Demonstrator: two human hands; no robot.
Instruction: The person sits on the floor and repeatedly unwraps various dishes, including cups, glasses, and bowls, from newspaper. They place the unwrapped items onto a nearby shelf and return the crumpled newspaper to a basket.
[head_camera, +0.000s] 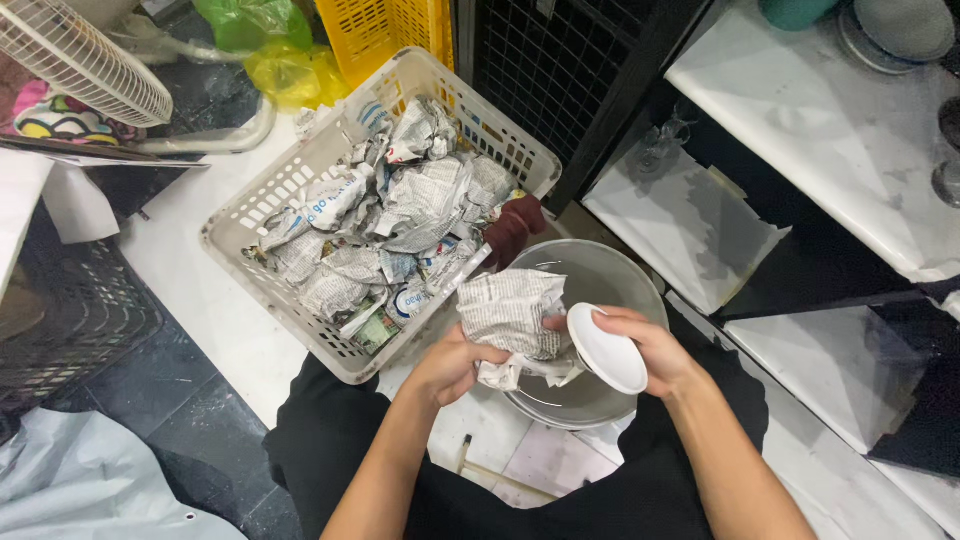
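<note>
- The right hand (655, 350) grips a small white dish (607, 349), tilted on edge, fingers curled round its rim.
- The left hand (452, 362) is closed on a crumpled sheet of newspaper (510, 315), which touches the dish.
- Both are held above a grey metal bowl (590, 275) on the floor.
- Just beside the bowl stands a white plastic basket (290, 185) full of newspaper-wrapped bundles (400, 215).
- Marble shelves (800, 110) lie to the right.

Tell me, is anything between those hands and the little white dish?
Only the crumpled newspaper. The right hand has its grip directly on the small white dish, while the left hand clutches the newspaper pressed against the dish, above the metal bowl.
</note>
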